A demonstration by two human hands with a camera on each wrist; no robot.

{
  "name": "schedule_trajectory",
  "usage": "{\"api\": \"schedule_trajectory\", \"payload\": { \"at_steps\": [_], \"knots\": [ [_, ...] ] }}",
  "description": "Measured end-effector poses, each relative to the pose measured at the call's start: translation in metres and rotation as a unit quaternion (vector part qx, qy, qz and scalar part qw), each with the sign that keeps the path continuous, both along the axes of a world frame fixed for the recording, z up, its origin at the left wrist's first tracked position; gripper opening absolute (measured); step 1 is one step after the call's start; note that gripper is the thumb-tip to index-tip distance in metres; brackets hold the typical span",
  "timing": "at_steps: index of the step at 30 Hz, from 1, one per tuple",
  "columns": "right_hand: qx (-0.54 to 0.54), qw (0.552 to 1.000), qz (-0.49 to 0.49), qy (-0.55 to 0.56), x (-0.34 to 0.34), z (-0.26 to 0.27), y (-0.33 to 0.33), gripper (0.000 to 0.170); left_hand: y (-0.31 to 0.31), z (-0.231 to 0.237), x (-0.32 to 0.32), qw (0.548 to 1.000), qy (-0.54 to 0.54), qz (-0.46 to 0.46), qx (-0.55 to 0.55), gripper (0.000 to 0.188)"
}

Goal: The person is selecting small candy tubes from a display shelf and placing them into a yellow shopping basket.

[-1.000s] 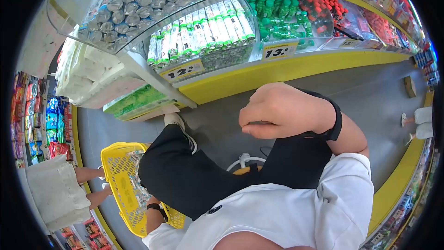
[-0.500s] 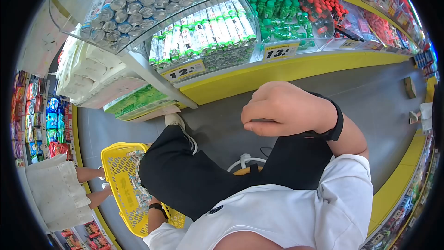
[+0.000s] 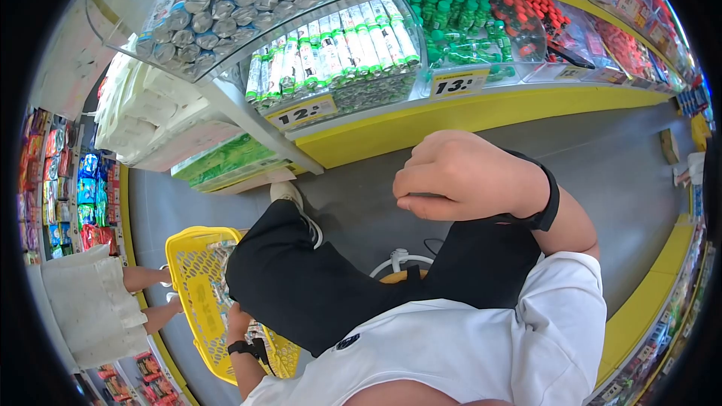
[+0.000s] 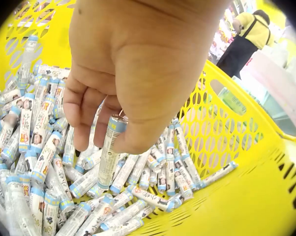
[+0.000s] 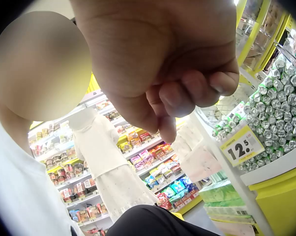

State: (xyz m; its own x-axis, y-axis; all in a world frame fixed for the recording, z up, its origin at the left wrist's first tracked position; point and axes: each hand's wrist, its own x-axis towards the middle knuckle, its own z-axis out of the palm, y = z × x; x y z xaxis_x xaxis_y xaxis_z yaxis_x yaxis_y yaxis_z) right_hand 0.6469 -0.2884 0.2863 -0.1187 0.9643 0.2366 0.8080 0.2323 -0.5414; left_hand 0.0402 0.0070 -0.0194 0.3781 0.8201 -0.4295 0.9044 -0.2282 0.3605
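"In the yellow basket [image 4: 246, 201], what's the left hand [image 4: 133, 73] got?"

"One wrapped roll [image 4: 108, 160], pinched between thumb and fingers near its upper end. Roll's near upright, slightly tilted, over the heap of loose rolls [image 4: 47, 157]. Can't tell if its lower end touches them."

"Right hand [image 3: 459, 177]?"

"Up in front of the body, above the black trousers [image 3: 293, 286], wrist bent. Fingers loosely curled, nothing seen in them."

"Handling?"

"Light, I'd say. Slim, fairly stiff along its length, shiny wrapper, so probably a bit slippery. Contents might crack under a hard squeeze."

"Best hold?"

"Thumb and fingertips on the firm side, by the blue band or mid-length. Skip the crinkled end: loose film, could twist or tear. Light pinch should do."

"Anything snagging?"

"Neighbours, maybe. They lie crisscross, some against the basket wall, so a roll under others could drag them. This one looks free at the sides."

"Shelf?"

"Green-banded rolls [image 3: 361, 49] behind a price card [image 3: 302, 113], well apart from the basket."
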Motion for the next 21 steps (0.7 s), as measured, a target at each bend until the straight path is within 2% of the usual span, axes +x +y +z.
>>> {"api": "schedule_trajectory", "payload": {
  "at_steps": [2,3,6,9,12,18,21],
  "knots": [
    [0.005,1.000,-0.001,-0.007,-0.001,-0.001,0.000,0.008,0.000,0.023,0.008,0.997,-0.022,-0.025,0.075,0.024],
    [0.006,1.000,0.000,-0.009,-0.001,0.000,0.000,0.008,-0.002,0.040,0.022,0.998,-0.040,0.020,0.053,0.021],
    [0.017,1.000,0.002,-0.010,-0.002,0.000,0.002,0.009,0.006,0.076,0.035,0.991,-0.089,0.078,0.055,0.016],
    [0.033,0.999,0.004,-0.006,-0.004,-0.002,0.004,0.011,-0.005,0.137,0.078,0.946,-0.275,0.173,0.006,0.014],
    [0.031,0.999,0.009,-0.015,-0.005,-0.002,0.003,0.008,-0.010,0.185,0.111,0.899,-0.401,0.176,0.016,0.016],
    [0.057,0.998,0.015,-0.005,-0.006,-0.003,0.003,0.008,-0.030,0.257,0.178,0.797,-0.602,0.040,-0.042,0.024],
    [0.066,0.998,0.018,0.003,-0.007,-0.003,0.004,0.008,-0.044,0.283,0.222,0.799,-0.599,-0.026,-0.053,0.037]
  ]
}}
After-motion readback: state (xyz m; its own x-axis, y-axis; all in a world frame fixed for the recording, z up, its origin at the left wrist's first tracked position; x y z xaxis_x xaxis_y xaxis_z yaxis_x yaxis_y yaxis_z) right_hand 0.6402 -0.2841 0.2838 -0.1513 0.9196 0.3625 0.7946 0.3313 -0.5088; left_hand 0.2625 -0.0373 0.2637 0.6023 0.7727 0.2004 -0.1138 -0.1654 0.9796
